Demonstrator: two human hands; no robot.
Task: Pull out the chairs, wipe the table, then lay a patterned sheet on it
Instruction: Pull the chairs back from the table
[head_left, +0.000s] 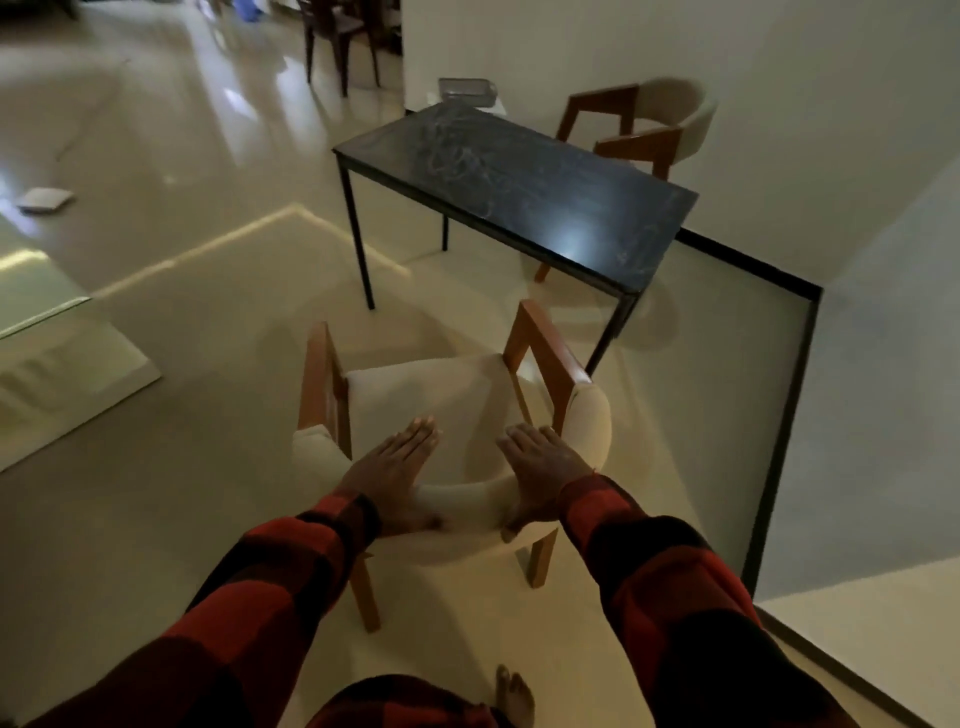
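A chair (415, 395) with a cream seat, a curved cream backrest and wooden arms stands on the floor just in front of me, clear of the table's near end. My left hand (389, 467) and my right hand (540, 467) lie over the top of its backrest. The fingers are stretched out flat and the thumbs touch the rear of the backrest. The dark-topped table (519, 182) on thin black legs shows pale smears. A second matching chair (649, 124) stands beyond the table's far side, near the wall.
A grey tray-like container (465, 91) sits behind the table's far end. Dark wooden chairs (337, 31) stand further back. A flat pale object (44, 200) lies on the glossy floor at left. A black-framed glass panel (779, 415) runs along the right. My bare foot (514, 696) shows below.
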